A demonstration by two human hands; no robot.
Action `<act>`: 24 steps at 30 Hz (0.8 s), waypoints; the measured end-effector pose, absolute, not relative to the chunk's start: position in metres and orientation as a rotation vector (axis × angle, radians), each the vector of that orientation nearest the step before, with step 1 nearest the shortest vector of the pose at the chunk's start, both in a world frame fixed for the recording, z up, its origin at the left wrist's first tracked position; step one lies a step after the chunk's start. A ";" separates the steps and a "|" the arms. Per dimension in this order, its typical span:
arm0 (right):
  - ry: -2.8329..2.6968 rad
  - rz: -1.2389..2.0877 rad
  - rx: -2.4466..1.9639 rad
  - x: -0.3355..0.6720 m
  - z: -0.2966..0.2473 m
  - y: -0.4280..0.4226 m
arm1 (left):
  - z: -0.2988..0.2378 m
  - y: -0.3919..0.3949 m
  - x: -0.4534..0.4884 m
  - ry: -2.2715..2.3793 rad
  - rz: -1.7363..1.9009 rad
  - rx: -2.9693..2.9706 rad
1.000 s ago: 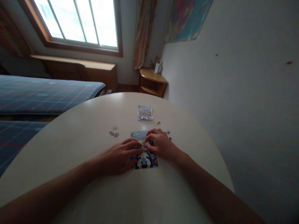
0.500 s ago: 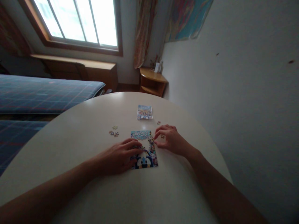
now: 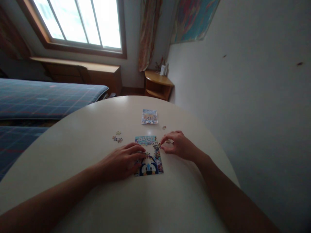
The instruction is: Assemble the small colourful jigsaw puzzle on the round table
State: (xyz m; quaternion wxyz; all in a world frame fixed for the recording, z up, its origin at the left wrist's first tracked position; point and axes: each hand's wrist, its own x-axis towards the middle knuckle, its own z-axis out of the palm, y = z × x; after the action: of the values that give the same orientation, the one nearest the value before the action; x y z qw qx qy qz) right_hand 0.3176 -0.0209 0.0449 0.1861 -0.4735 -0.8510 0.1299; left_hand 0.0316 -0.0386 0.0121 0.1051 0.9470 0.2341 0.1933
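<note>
A partly filled jigsaw puzzle [image 3: 149, 169] lies flat on the white table, with "BLUEY" lettering along its top and a blue dog face at the bottom. Its middle shows a pale gap. My left hand [image 3: 123, 161] rests over the puzzle's left side, fingers stretched out and lightly spread, covering part of it. At the right edge, thumb and index finger of my right hand [image 3: 178, 145] pinch a small puzzle piece [image 3: 159, 145], partly hidden by the fingertips. Loose puzzle pieces [image 3: 169, 141] lie partly behind that hand.
Several loose pieces [image 3: 118, 139] sit left of the puzzle, and another piece [image 3: 164, 127] lies beyond my right hand. A small picture sheet [image 3: 149, 116] is farther back on the round table [image 3: 97, 119]. A plaid mattress [image 3: 48, 100] stands left; a wall [image 3: 255, 113] rises right.
My right hand's fingers have shifted slightly at the puzzle's right edge, still pinched. The left hand has drawn back a little, baring more of the middle. The whole view has moved slightly.
</note>
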 end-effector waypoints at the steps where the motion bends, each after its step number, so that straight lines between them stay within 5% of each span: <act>1: -2.391 0.387 -1.327 0.317 0.045 -0.021 | 0.012 -0.038 0.032 0.694 0.576 2.792; 24: -2.281 0.619 -1.123 0.300 0.033 -0.023 | 0.016 -0.040 0.034 0.698 0.534 2.815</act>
State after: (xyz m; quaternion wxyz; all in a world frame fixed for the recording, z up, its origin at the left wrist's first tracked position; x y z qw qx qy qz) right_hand 0.3002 -0.0233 0.0332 0.2594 -0.4143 -0.8420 0.2285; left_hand 0.0337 -0.0397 0.0159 0.0960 0.9501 0.2356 0.1803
